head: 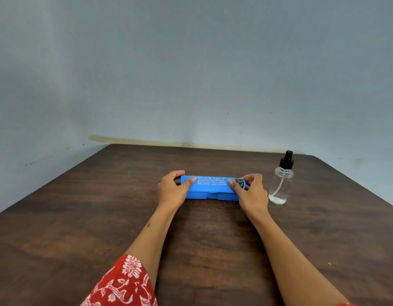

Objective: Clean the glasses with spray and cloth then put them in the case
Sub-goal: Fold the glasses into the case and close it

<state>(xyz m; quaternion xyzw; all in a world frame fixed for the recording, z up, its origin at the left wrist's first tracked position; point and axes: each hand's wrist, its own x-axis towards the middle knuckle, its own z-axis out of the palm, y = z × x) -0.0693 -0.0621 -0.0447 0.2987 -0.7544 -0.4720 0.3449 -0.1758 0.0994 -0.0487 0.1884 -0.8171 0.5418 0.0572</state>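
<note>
Now my left hand (172, 191) and right hand (251, 193) each hold one end of the long blue plastic glasses case (209, 187), lid closed, flat on the dark wooden bench (80, 217). No glasses or cloth show. Prying it open could jerk my right grip into the clear spray bottle (280, 184) just beside.

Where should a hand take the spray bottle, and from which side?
Grip the spray bottle round its clear, upright body, below the black pump head, coming in from its right side. The right hand and the blue case crowd its left, and the body looks like the widest, steadiest part.
</note>
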